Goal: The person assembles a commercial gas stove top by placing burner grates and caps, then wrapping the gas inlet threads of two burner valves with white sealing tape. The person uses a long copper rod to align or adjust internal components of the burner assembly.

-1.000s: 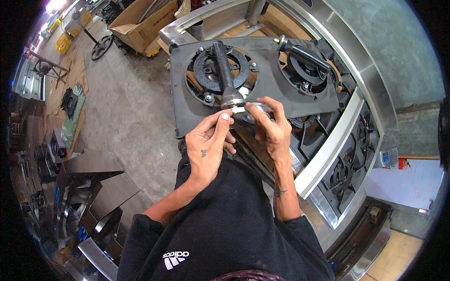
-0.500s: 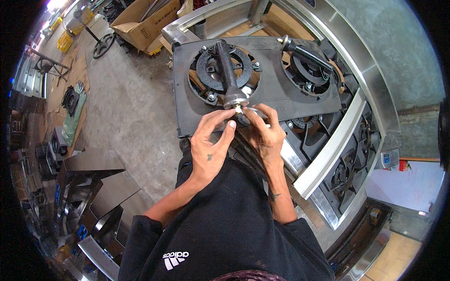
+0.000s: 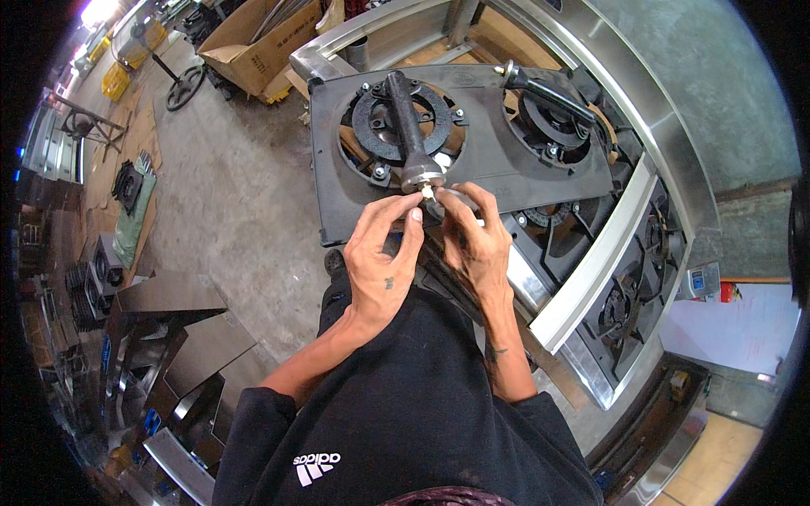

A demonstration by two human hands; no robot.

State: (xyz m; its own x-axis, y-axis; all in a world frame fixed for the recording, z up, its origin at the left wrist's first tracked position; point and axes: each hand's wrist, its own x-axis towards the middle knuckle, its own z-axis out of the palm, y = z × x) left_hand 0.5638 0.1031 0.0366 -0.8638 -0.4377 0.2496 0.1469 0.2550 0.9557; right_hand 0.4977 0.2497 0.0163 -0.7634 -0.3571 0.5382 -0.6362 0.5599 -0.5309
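A black burner tube (image 3: 400, 118) lies across the ring burner (image 3: 368, 139) on the left of a black two-burner stove plate (image 3: 498, 139). Its wide end, with a metal collar (image 3: 422, 180), points toward me. At that end sits a small brass fitting (image 3: 428, 194), pinched by the thumb and forefinger of my left hand (image 3: 380, 266). My right hand (image 3: 479, 240) is closed beside it, fingers bent around something slim whose pale end shows between them; its kind is hidden. A second burner tube (image 3: 553, 99) rests over the right burner.
A steel frame (image 3: 666, 110) surrounds the plate, with a pale metal bar (image 3: 591, 274) and more black grates (image 3: 620, 308) at the right. An open cardboard box (image 3: 257, 59) stands beyond the frame. Folded sheet metal pieces (image 3: 169, 295) are at the lower left on the concrete floor (image 3: 228, 185).
Both hands stay at the brass fitting with nearly the same grip. My right fingers have shifted very slightly, and the view has moved a little.
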